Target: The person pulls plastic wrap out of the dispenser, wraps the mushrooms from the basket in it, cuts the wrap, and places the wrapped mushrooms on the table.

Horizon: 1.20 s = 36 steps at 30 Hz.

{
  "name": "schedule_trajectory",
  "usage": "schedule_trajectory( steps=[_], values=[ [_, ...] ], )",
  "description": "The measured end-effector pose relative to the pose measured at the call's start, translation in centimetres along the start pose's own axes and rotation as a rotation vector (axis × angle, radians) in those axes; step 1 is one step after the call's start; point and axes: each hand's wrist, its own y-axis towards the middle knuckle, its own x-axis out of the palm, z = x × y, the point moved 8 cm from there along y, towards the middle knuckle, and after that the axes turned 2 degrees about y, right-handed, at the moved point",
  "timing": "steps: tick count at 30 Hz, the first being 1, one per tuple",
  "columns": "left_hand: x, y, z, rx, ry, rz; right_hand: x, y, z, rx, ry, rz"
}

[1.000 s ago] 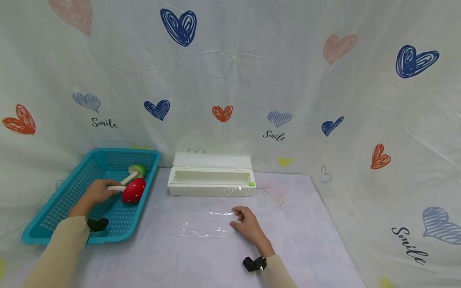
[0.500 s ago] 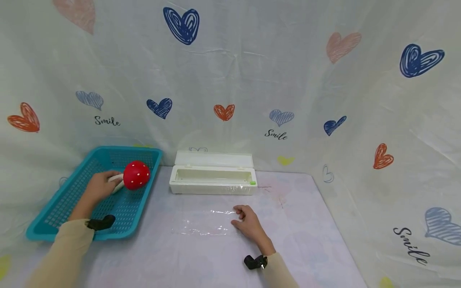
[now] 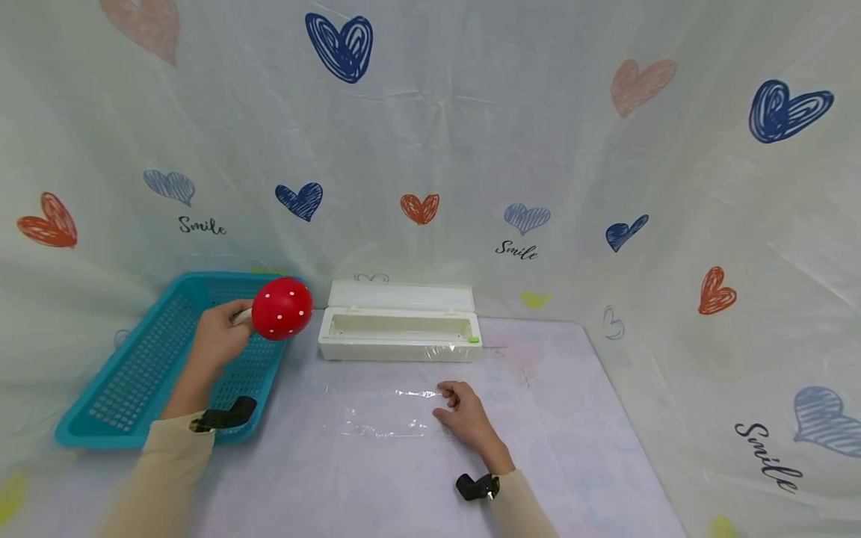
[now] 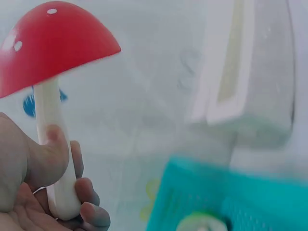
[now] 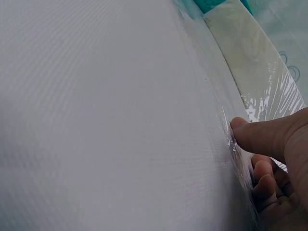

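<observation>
In my left hand (image 3: 222, 336) is a toy mushroom (image 3: 282, 308) with a white-spotted red cap. Its white stem (image 4: 55, 144) is gripped between thumb and fingers, cap upward in the left wrist view. In the head view the mushroom overlaps the right rim of a blue-green basket (image 3: 151, 437). A sheet of clear plastic film (image 3: 383, 432) lies on the table, showing mostly as shiny creases. At its right end rests my right hand (image 3: 467, 420), thumb and forefinger apart. The right wrist view shows that thumb tip right at the film's edge, other fingers loosely bent.
Behind the film stands a white cling film box (image 3: 400, 351) with its lid (image 3: 403, 297) raised against the back cloth. Part of a green-capped toy mushroom (image 4: 202, 223) shows inside the basket. A heart-printed cloth hangs behind and along the right side of the table (image 3: 565, 441).
My left hand has lifted the red mushroom up and to the right, from inside the basket to over its right rim. The right hand stays at the film.
</observation>
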Motion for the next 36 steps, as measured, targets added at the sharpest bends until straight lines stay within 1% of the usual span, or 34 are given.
schedule_trajectory(
  steps=[5,8,12,16,18,20,23,26,30,33,36],
  values=[
    [1.5,-0.7,2.3,0.009,-0.042,0.018,-0.1,0.2,-0.2,0.007,0.003,0.0],
    [2.8,-1.5,3.4,0.019,-0.047,0.0,-0.1,0.2,-0.2,0.005,-0.001,-0.001],
    [5.4,-2.7,4.1,0.02,-0.053,-0.063,0.1,0.0,-0.2,-0.007,-0.007,-0.001],
    [8.2,-3.9,4.4,0.01,-0.053,-0.12,0.0,-0.1,-0.2,0.002,-0.01,0.002],
    [9.7,-4.4,4.6,0.008,-0.07,-0.148,0.0,-0.1,-0.2,-0.008,-0.015,0.009],
    [11.1,-4.7,4.7,0.013,-0.081,-0.166,0.0,0.0,-0.2,-0.001,-0.018,0.013],
    [13.6,-5.2,4.7,0.02,-0.109,-0.182,0.0,0.0,-0.1,0.007,-0.027,0.008],
    [16.4,-5.4,4.4,0.019,-0.12,-0.196,0.0,-0.1,0.2,0.033,-0.039,0.002],
    [20.0,-5.5,3.8,0.011,-0.127,-0.227,0.0,-0.2,0.1,0.018,-0.048,0.004],
    [22.0,-5.6,3.1,0.006,-0.132,-0.248,0.0,-0.3,-0.2,-0.02,-0.047,0.003],
    [23.2,-5.6,2.2,0.006,-0.125,-0.255,0.1,-0.3,-0.5,-0.064,-0.055,-0.001]
  ],
)
